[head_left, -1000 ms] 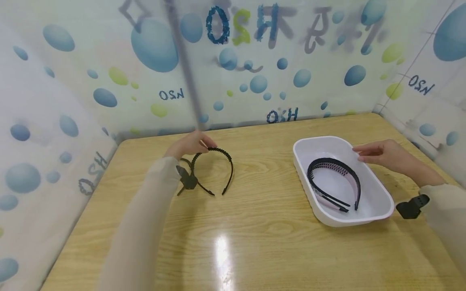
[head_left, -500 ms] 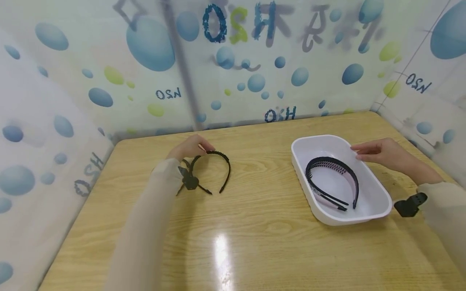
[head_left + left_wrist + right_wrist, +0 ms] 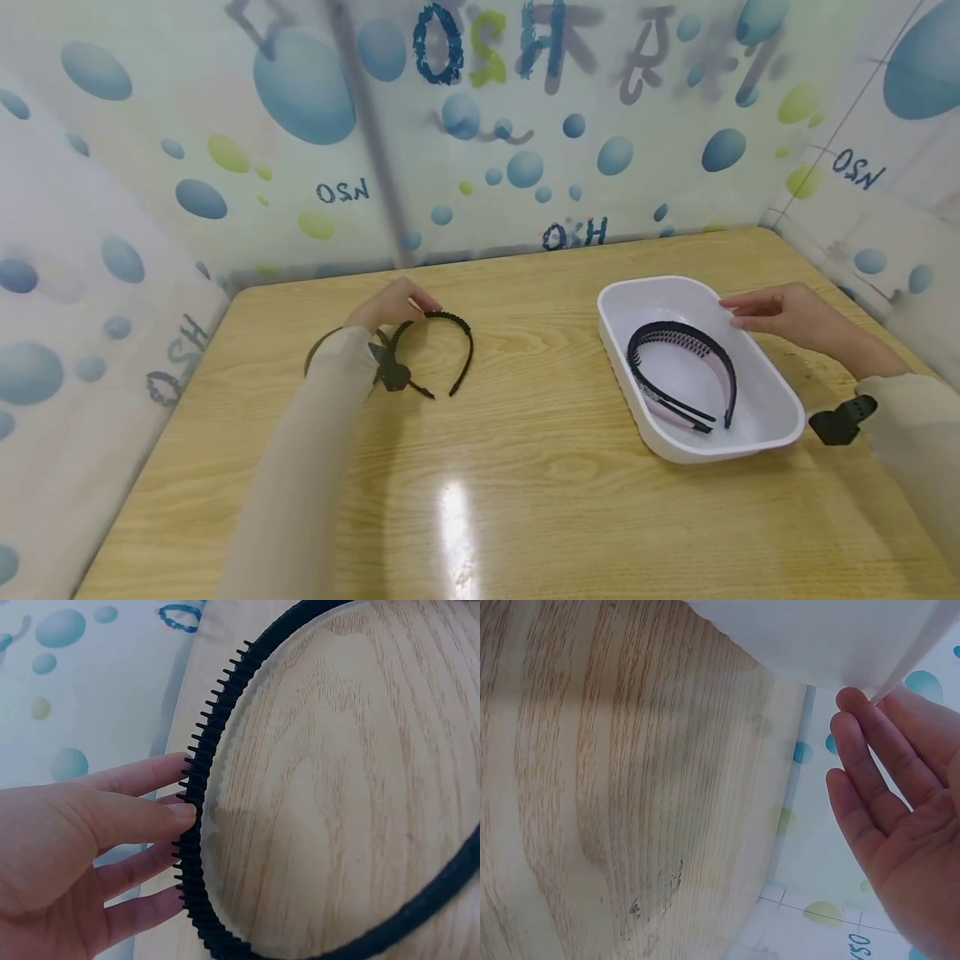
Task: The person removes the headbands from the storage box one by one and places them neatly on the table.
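My left hand (image 3: 393, 303) pinches a black toothed headband (image 3: 471, 343) at the top of its arch, over the left part of the table. In the left wrist view, the thumb lies on the front of the band and the other fingers reach behind it. At the right, my right hand (image 3: 795, 317) holds the rim of a white plastic tray (image 3: 765, 417) between thumb and fingertips; the right wrist view shows those fingers (image 3: 851, 739) against its outside. Inside the tray lie a black headband (image 3: 720, 352) and a pinkish toothed one partly beneath it.
A thin brown headband (image 3: 310, 357) lies at the left, mostly hidden by the left sleeve (image 3: 300, 458). The wooden table (image 3: 540, 500) meets a bubble-patterned wall covering (image 3: 480, 192) at its back edge. Black camera mounts sit on both wrists.
My left hand and the black headband have dropped slightly toward the table, then stayed nearly still. More of the brown headband shows beside the sleeve. The right hand keeps its hold on the tray.
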Motion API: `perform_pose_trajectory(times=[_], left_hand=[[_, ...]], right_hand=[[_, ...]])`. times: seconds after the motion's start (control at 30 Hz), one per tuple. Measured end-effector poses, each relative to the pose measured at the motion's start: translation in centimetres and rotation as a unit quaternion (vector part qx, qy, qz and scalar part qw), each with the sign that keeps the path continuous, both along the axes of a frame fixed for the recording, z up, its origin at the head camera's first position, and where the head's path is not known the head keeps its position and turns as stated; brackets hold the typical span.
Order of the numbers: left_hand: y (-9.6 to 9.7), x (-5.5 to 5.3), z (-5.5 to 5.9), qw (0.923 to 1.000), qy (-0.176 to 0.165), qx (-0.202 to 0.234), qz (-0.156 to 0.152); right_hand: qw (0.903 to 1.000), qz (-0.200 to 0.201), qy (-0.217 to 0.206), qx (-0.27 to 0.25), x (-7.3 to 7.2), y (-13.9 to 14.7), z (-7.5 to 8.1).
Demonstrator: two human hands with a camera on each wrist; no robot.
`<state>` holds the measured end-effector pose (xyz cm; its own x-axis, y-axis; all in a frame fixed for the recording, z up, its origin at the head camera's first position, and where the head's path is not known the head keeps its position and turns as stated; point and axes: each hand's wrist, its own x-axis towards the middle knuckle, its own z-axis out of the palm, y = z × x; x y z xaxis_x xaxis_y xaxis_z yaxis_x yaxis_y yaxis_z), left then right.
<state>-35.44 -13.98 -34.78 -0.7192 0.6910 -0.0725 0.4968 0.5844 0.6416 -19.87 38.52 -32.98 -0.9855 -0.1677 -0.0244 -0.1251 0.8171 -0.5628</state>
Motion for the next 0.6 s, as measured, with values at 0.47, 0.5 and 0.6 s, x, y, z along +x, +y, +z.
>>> perform_pose_trajectory(times=[0.47,0.5,0.6], left_hand=[[0.3,0.9,0.2,0.9989,0.002,-0.028,0.037],[0.3,0.9,0.1,0.9988,-0.001,-0.029,0.040],[0.4,0.8,0.1,0.9984,-0.009,-0.031,0.047]], right_hand=[[1.0000,-0.002,0.003,-0.004,0.0,-0.1,0.0],[1.0000,-0.003,0.004,-0.003,0.0,-0.1,0.0],[1.0000,-0.002,0.004,-0.003,0.1,0.0,0.0]])
